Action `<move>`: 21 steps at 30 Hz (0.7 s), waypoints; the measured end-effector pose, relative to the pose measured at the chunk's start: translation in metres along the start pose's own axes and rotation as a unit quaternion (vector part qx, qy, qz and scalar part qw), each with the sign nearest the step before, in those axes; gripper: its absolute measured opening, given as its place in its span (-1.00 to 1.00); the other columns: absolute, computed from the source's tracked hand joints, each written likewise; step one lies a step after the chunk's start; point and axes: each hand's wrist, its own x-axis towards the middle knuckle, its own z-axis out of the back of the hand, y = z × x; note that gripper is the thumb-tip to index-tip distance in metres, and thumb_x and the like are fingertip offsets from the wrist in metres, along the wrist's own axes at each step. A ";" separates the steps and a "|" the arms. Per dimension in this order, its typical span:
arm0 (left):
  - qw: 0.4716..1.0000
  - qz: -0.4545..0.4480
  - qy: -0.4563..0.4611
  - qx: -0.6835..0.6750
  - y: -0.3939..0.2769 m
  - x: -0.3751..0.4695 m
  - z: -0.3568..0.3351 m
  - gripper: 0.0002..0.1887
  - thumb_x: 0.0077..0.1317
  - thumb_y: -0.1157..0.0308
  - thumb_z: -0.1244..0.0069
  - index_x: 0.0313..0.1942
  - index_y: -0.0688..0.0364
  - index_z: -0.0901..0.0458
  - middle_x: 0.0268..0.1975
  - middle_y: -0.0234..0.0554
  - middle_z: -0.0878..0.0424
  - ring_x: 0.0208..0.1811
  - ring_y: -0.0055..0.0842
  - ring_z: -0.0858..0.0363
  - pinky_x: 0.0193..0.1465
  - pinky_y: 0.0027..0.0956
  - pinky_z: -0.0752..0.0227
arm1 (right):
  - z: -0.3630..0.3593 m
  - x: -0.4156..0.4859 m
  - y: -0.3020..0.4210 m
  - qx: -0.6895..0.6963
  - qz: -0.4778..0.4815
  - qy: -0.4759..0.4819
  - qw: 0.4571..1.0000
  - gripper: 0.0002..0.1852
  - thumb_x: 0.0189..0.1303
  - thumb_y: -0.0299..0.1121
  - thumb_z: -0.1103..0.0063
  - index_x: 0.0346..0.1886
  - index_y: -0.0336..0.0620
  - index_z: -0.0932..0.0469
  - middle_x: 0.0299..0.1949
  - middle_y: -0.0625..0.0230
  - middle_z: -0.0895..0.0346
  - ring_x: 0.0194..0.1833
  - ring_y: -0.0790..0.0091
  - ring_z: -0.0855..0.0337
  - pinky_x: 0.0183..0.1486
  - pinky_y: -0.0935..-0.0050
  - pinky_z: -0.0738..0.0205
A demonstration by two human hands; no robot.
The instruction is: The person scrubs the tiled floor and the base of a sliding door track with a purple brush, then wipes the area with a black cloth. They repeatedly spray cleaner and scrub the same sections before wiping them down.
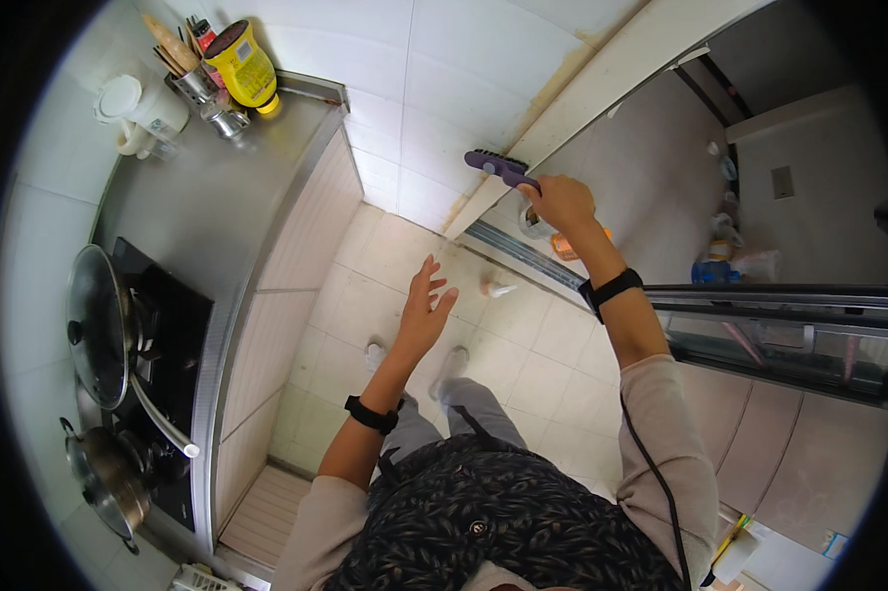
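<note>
My right hand (564, 202) grips the handle of a purple scrub brush (497, 165). Its dark bristles face the cream door frame (521, 164) and the tiled wall; whether they touch cannot be told. Yellowish-brown stains (554, 85) run along the seam between tile and frame. Held out in mid-air over the floor, my left hand (423, 306) is empty with its fingers apart. Below my right wrist, an orange-labelled bottle (566, 245) and a roll of tape (536, 221) are partly hidden. On the floor tiles lies a small white and brownish object (497, 289), too small to identify.
Along the left runs a steel counter (185, 185) with a yellow bottle (244, 66), a utensil holder (192, 85) and white tubs (144, 103). A lidded frying pan (100, 325) and a lidded pot (107, 480) sit on the black gas stove (181, 325). A sliding-door track (525, 255) crosses the floor.
</note>
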 end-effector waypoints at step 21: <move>0.994 -0.069 0.056 0.061 -0.065 0.001 0.013 -0.27 0.28 0.36 0.01 0.37 0.14 0.05 0.26 -0.05 -0.24 0.15 -0.33 -0.39 0.14 -0.25 -0.29 | 0.138 -0.038 -0.036 -0.072 -0.011 -0.076 0.994 -0.51 0.21 0.14 0.08 -0.44 -0.09 -0.57 -0.58 0.16 -0.55 -0.48 0.06 -0.60 -0.41 0.14 -0.47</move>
